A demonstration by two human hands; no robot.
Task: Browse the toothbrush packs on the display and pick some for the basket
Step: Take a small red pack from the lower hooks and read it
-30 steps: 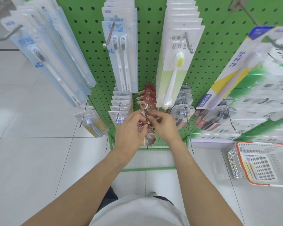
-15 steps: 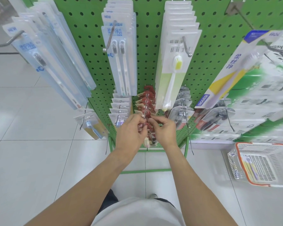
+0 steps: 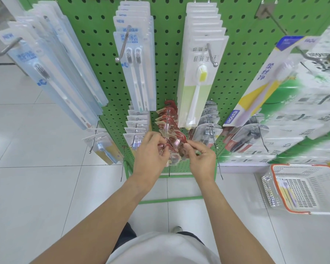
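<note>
Left hand: the left hand (image 3: 151, 153) was at the front end of the lower middle hook, its fingers curled and pinching the front red pack (image 3: 174, 147) from the left side.
Right hand: the right hand (image 3: 201, 159) pinched the same pack from the right side, thumb and forefinger closed on its edge.
Red packs: a row of red toothbrush packs (image 3: 167, 116) hung on one thin hook (image 3: 166, 126) in the lower row of the green pegboard (image 3: 168, 54), near its bottom edge; the front one was between both hands. Whether it was still on the hook, I cannot tell.
Upper row: clear packs with two dark-bristled brushes (image 3: 135, 60) hung above and left of the red ones; the pack with a yellow-and-white brush (image 3: 198, 80) hung above and right.
Lower row neighbours: small clear packs (image 3: 136, 128) hung just left of the red row, grey rounded packs (image 3: 208, 130) just right.
Basket: a white basket with an orange rim (image 3: 303, 189) stood on the tiled floor (image 3: 36, 187) at the right, well apart from the hands, with one pack (image 3: 288, 191) lying inside.
</note>
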